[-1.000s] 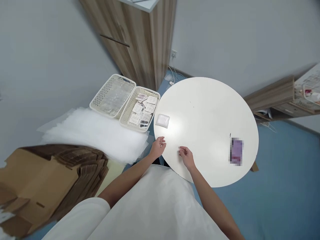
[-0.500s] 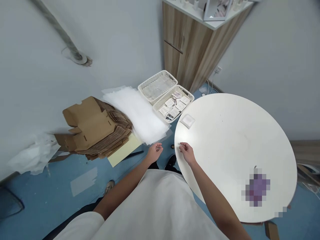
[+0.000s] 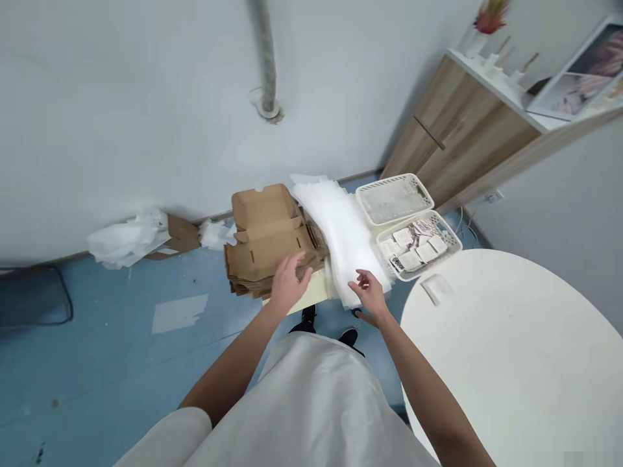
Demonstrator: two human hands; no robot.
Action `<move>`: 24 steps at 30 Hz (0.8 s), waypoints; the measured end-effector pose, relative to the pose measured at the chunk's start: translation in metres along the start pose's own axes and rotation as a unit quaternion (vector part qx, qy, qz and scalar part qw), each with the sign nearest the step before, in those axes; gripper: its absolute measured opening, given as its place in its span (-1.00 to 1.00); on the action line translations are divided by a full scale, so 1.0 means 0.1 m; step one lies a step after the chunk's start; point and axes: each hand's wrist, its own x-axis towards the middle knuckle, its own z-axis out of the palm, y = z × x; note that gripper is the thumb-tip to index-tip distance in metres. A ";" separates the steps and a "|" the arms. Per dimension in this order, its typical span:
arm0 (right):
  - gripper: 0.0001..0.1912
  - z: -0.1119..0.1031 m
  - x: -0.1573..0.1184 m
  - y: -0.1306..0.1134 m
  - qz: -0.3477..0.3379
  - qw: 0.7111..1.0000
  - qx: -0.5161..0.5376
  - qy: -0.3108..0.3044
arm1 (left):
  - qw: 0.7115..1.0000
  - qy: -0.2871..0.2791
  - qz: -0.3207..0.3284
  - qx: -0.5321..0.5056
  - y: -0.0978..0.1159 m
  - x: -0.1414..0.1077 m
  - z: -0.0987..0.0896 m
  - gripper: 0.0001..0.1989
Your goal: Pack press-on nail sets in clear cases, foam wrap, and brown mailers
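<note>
My left hand [image 3: 289, 284] is held over the near edge of a stack of flattened brown cardboard boxes [image 3: 265, 250], fingers apart and nothing in them. I cannot tell whether its fingertips touch the cardboard. My right hand [image 3: 368, 292], with loosely curled, parted fingers and nothing held, hovers by the near end of a pile of white foam sheets [image 3: 341, 227]. Beneath the stack a pale yellow sheet [image 3: 311, 293] sticks out. Right of the foam, one white basket [image 3: 460, 245] contains several small white packets; another basket [image 3: 359, 198] behind it contains clear plastic.
A round white table [image 3: 511, 344] stands on my right, with a small white square packet [image 3: 437, 288] at its edge. Behind the baskets is a wood-grain cabinet [image 3: 472, 123]. Crumpled white wrapping [image 3: 129, 240] lies by the wall at left.
My view has turned left, toward the cardboard and foam. My left hand has reached over the cardboard and spread its fingers; my right hand has moved from the table's edge to the foam sheets.
</note>
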 end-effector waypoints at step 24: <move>-0.83 0.98 1.08 -1.65 -0.044 0.808 -0.581 -0.085 | 0.967 -0.062 -0.168 0.180 -1.13 0.29 -1.07 -0.65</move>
